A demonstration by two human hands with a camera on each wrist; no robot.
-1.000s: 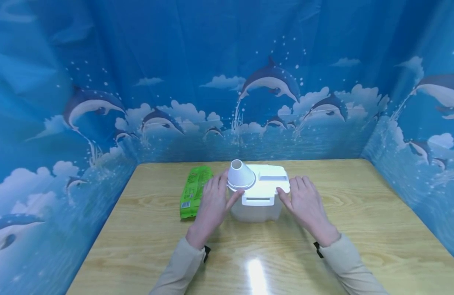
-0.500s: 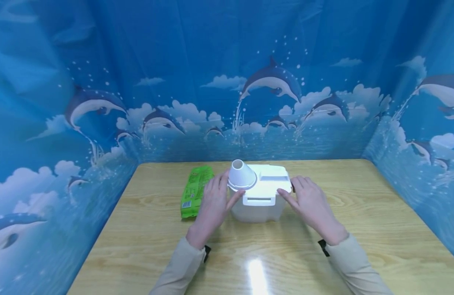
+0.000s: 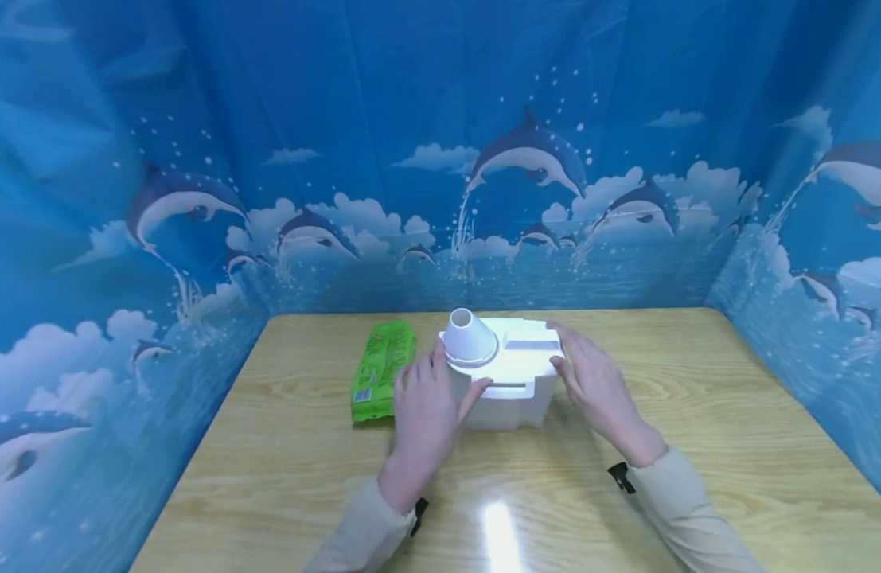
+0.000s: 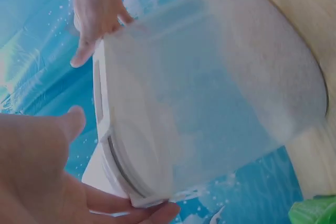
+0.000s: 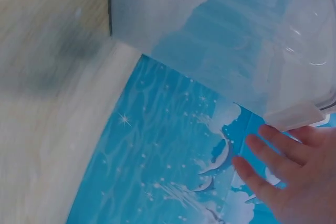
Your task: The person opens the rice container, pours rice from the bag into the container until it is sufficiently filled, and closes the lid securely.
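A translucent container [image 3: 508, 415] with a white lid [image 3: 522, 364] stands upright on the table, pale contents showing in its lower part. From the lid's left side rises a white cone-shaped spout [image 3: 469, 341]. My left hand [image 3: 426, 407] is at the lid's left front; in the left wrist view its fingers touch the lid edge while the thumb [image 4: 75, 123] stands apart. On the opposite side, my right hand [image 3: 603, 388] touches the lid's right edge. The right wrist view shows its fingers extended and spread beside a clear side latch [image 5: 295, 116].
A green printed packet [image 3: 383, 371] lies left of the container, close to my left hand. Wood-grain tabletop [image 3: 268, 469] extends around them. A blue dolphin-patterned curtain [image 3: 383, 103] borders the table at the back and both sides.
My left hand has shifted toward me and slightly right. The right hand's fingers have slid toward the lid's back right corner. The container has stayed nearly in place.
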